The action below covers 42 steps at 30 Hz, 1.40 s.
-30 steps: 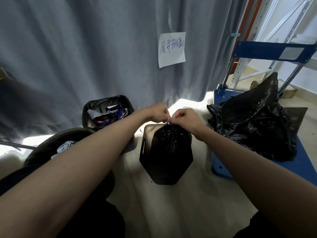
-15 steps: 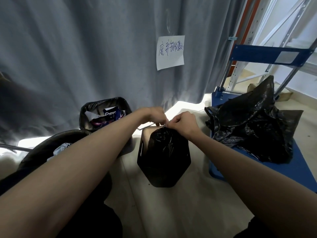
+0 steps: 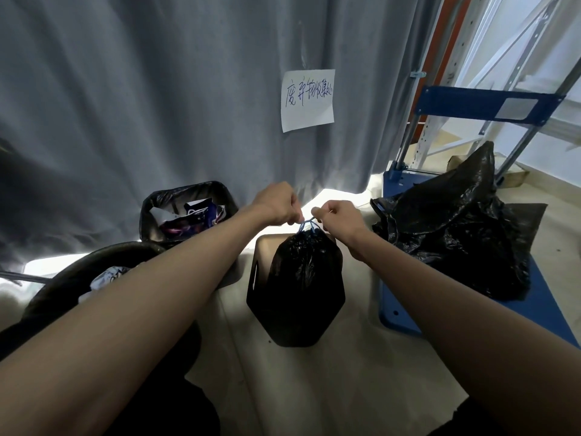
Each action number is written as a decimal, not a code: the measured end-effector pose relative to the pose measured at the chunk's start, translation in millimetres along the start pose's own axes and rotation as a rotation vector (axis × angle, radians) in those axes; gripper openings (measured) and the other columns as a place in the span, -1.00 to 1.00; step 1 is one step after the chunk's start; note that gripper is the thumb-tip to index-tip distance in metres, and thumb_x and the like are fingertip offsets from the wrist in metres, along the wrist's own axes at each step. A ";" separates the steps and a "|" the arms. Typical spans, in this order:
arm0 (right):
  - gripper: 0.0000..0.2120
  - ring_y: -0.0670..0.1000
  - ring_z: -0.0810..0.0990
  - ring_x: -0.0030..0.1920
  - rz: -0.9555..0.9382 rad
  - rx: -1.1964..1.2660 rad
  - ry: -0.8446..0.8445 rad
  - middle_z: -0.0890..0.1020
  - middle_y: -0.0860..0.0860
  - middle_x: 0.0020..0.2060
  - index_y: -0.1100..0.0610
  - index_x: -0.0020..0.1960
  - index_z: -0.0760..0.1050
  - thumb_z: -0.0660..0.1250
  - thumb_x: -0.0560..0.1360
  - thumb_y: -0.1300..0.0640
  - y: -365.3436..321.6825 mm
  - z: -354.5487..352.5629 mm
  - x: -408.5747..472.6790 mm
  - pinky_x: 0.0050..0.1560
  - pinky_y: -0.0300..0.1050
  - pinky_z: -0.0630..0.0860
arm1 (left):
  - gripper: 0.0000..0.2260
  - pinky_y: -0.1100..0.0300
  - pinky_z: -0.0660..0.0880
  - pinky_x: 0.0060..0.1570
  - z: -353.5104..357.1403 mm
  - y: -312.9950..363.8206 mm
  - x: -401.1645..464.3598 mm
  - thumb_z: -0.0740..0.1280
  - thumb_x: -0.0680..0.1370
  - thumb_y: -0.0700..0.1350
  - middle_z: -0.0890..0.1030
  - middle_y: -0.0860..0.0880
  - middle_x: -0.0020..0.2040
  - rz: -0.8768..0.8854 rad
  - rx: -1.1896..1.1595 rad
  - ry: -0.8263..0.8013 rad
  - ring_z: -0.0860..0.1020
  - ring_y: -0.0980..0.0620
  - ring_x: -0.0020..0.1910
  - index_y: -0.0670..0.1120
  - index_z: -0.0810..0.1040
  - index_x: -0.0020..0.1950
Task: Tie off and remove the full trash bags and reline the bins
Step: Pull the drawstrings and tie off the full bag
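Both hands meet above the middle bin, which stands on the pale floor in front of a grey curtain. The left hand and the right hand each have their fingers curled and pinching a thin blue drawstring that runs between them at the gathered neck of a black trash bag. The bag sits upright in the bin, its mouth pulled closed and its body bulging above the rim.

To the left and farther back, a second bin lined in black holds coloured wrappers and paper, its bag open. Nearer on the left, a round dark bin shows some crumpled white stuff inside. On the right, a heap of black bags lies on a blue cart, just beside the right forearm. A white paper note with handwriting hangs on the curtain above the hands.
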State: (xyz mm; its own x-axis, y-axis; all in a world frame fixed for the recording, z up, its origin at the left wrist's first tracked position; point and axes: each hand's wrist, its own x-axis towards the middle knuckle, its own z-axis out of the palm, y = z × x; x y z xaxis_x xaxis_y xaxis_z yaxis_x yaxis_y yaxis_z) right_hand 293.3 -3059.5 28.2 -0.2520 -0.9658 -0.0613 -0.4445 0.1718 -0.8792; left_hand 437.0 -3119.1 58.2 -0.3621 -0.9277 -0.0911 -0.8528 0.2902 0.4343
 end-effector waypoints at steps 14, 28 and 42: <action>-0.82 0.12 0.46 -0.18 -0.114 -0.856 -0.259 0.54 0.10 -0.22 0.21 -0.16 0.57 0.26 0.50 0.13 44.2 -13.4 -8.2 -0.22 -0.14 0.34 | -0.81 0.13 0.37 0.00 46.7 -47.8 -29.8 0.42 0.49 -0.01 0.64 -0.09 0.04 -0.196 0.395 0.060 0.59 -0.10 0.05 -0.05 0.65 0.05; -0.78 0.00 0.49 -0.25 0.022 0.184 -0.366 0.58 0.00 -0.33 0.13 -0.24 0.56 0.37 0.54 0.06 25.7 -17.8 -19.2 -0.12 -0.12 0.44 | -0.98 0.08 0.61 0.00 7.7 -45.9 -49.8 0.48 0.38 -0.28 0.70 -0.17 -0.22 -0.171 -0.359 0.116 0.60 -0.01 -0.24 -0.19 0.71 -0.22; -0.73 0.02 0.70 -0.02 0.099 0.454 -0.443 0.67 0.12 0.03 0.29 0.16 0.59 0.36 0.52 0.17 21.2 4.9 -7.1 -0.06 -0.27 0.56 | -0.90 0.40 0.46 -0.32 -16.9 -21.3 -39.0 0.52 0.35 -0.22 0.65 0.09 -0.40 -0.001 -0.331 0.060 0.53 0.19 -0.39 -0.02 0.70 -0.27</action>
State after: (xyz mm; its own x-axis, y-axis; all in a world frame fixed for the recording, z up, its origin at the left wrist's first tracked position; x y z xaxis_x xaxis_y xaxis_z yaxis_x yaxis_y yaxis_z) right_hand 289.9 -3050.0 7.8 0.1494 -0.9550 -0.2561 -0.0042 0.2584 -0.9660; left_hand 475.7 -3093.1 67.7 -0.3296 -0.9431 -0.0431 -0.6809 0.2059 0.7028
